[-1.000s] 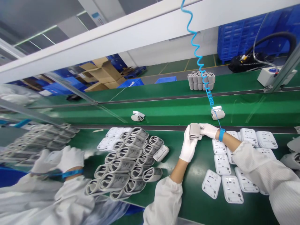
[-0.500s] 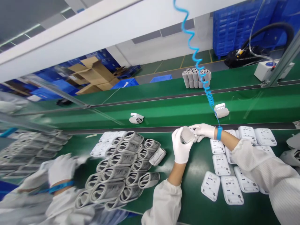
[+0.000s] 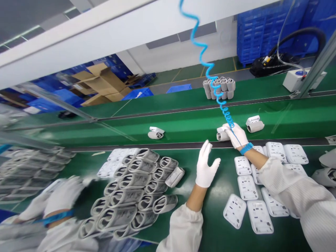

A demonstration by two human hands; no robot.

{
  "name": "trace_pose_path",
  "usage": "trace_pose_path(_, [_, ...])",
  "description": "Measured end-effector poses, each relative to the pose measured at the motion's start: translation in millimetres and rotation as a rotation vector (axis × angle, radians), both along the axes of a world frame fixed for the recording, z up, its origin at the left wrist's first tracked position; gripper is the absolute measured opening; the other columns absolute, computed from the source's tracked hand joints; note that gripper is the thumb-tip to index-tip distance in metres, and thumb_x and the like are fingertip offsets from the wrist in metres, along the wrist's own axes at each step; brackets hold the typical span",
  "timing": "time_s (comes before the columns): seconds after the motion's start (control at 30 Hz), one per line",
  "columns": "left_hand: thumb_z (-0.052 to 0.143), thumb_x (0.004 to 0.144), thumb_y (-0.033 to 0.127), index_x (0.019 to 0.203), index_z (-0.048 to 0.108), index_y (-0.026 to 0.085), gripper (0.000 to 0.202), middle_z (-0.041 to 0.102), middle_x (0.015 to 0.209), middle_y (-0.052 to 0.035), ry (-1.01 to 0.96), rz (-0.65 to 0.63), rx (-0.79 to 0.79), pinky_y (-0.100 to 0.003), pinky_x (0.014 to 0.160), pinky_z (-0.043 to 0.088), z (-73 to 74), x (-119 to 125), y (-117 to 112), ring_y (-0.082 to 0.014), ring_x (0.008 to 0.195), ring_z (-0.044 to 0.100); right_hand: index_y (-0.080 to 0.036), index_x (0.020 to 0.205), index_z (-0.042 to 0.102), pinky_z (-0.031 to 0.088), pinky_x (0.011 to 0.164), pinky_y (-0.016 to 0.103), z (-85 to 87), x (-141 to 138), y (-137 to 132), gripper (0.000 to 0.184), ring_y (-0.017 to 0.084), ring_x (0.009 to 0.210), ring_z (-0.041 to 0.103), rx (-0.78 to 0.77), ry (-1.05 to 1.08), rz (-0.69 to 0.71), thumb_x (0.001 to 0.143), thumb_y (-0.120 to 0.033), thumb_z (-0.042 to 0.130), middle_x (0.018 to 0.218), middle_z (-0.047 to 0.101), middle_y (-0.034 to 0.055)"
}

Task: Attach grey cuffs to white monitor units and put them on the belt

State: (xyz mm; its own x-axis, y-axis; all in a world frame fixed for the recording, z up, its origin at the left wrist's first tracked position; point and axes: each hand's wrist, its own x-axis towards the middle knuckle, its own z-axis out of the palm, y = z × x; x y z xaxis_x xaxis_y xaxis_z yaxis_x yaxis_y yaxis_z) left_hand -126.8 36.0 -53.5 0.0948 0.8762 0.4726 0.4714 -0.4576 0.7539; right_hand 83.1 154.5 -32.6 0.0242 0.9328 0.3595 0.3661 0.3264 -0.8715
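At the green belt, my right hand [image 3: 236, 135], gloved in white, has its fingers round a white plastic unit with a grey rolled cuff [image 3: 222, 135], perhaps a wrist blood pressure monitor. The fingers partly cover it. My left hand [image 3: 205, 167], also gloved, hovers over the bench with thumb and fingers apart and holds nothing. Left of it lies a pile of grey rolled cuffs [image 3: 135, 178], one tipped on its side [image 3: 175, 177]. Below my right forearm lie several white plastic housings [image 3: 247, 187] in rows.
Cuffed units ride the belt at left [image 3: 155, 133] and right [image 3: 255, 124]. A blue coiled cord [image 3: 203, 56] runs down to my right wristband. A co-worker's gloved hands [image 3: 61, 196] are blurred at lower left. Rolled cuffs [image 3: 219, 88] stand on the rear ledge.
My right hand has carried the cuffed unit from above the bench to the belt. My left hand has let go of it and opened. The cuffed units on the belt have shifted right.
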Motion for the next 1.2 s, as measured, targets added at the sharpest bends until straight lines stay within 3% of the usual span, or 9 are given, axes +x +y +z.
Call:
trace_pose_path(0.17, [0.064,0.101,0.022,0.156,0.056,0.026,0.056,0.056,0.161,-0.016,-0.016,-0.168,-0.146,-0.048,0.111,0.062,-0.5,9,0,-0.0262,0.127,0.072,-0.018,0.124,0.079,0.042,0.124,0.049,-11.8,15,14,0.039,0.034,0.131,0.06,0.064,-0.216,-0.158,0.103,-0.031,0.048,0.134,0.071,0.0153])
trace_pose_path(0.43, [0.059,0.102,0.021,0.147,0.065,0.024,0.045,0.064,0.153,-0.0146,-0.015,-0.187,-0.167,-0.046,0.108,0.063,-8.4,14,0,-0.023,0.12,0.076,-0.018,0.155,0.061,0.038,0.13,0.051,-38.0,17,27,0.059,0.035,0.148,0.05,-0.049,-0.328,-0.114,0.097,-0.022,0.048,0.153,0.059,0.0157])
trace_pose_path(0.6, [0.06,0.102,0.024,0.135,0.074,0.025,0.035,0.072,0.145,-0.0111,0.057,-0.011,-0.074,-0.051,0.125,0.05,-1.5,8,4,-0.0267,0.138,0.066,-0.018,0.15,0.064,0.048,0.118,0.049,-32.7,26,26,0.052,0.037,0.131,0.061,-0.077,-0.373,-0.194,0.101,-0.031,0.052,0.14,0.064,0.0185])
trace_pose_path(0.7, [0.06,0.103,0.024,0.136,0.074,0.025,0.036,0.072,0.144,-0.011,0.079,0.057,-0.041,-0.051,0.125,0.049,4.0,4,3,-0.0269,0.138,0.067,-0.018,0.135,0.072,0.053,0.101,0.045,-27.5,29,28,0.042,0.036,0.108,0.065,-0.128,-0.4,-0.279,0.101,-0.038,0.056,0.118,0.069,0.0176])
trace_pose_path(0.77, [0.059,0.104,0.023,0.136,0.073,0.025,0.036,0.072,0.145,-0.0111,0.101,0.086,-0.007,-0.051,0.124,0.049,7.3,1,0,-0.0269,0.138,0.067,-0.018,0.124,0.075,0.053,0.098,0.043,-24.7,30,29,0.036,0.034,0.102,0.065,-0.129,-0.388,-0.284,0.102,-0.039,0.054,0.11,0.07,0.0163])
trace_pose_path(0.9, [0.054,0.105,0.021,0.137,0.072,0.024,0.037,0.073,0.144,-0.0109,0.144,0.136,0.101,-0.051,0.123,0.05,10.2,-1,-12,-0.0254,0.136,0.068,-0.017,0.127,0.076,0.052,0.105,0.042,-21.4,28,31,0.038,0.034,0.112,0.066,-0.089,-0.368,-0.222,0.101,-0.029,0.05,0.118,0.072,0.0165])
trace_pose_path(1.0, [0.053,0.105,0.019,0.135,0.072,0.025,0.036,0.074,0.141,-0.0109,0.204,0.215,0.175,-0.057,0.128,0.041,10.1,-2,-23,-0.0267,0.134,0.069,-0.016,0.138,0.072,0.051,0.113,0.043,-20.6,27,33,0.047,0.032,0.123,0.066,-0.063,-0.352,-0.198,0.098,-0.024,0.048,0.133,0.071,0.0169])
trace_pose_path(1.1, [0.058,0.103,0.021,0.132,0.073,0.026,0.033,0.071,0.145,-0.0114,0.315,0.449,0.164,-0.07,0.132,0.023,12.5,-7,-36,-0.0349,0.147,0.057,-0.013,0.148,0.066,0.042,0.125,0.049,-18.3,26,33,0.055,0.034,0.14,0.058,-0.037,-0.327,-0.189,0.096,-0.027,0.052,0.147,0.066,0.0172])
trace_pose_path(1.2, [0.061,0.1,0.025,0.133,0.072,0.024,0.035,0.064,0.154,-0.0132,0.475,0.753,0.046,-0.073,0.131,0.017,16.8,-17,-49,-0.0405,0.159,0.04,-0.013,0.152,0.06,0.026,0.132,0.063,-13.5,23,31,0.06,0.04,0.157,0.04,0.035,-0.311,-0.243,0.095,-0.032,0.056,0.158,0.059,0.0166])
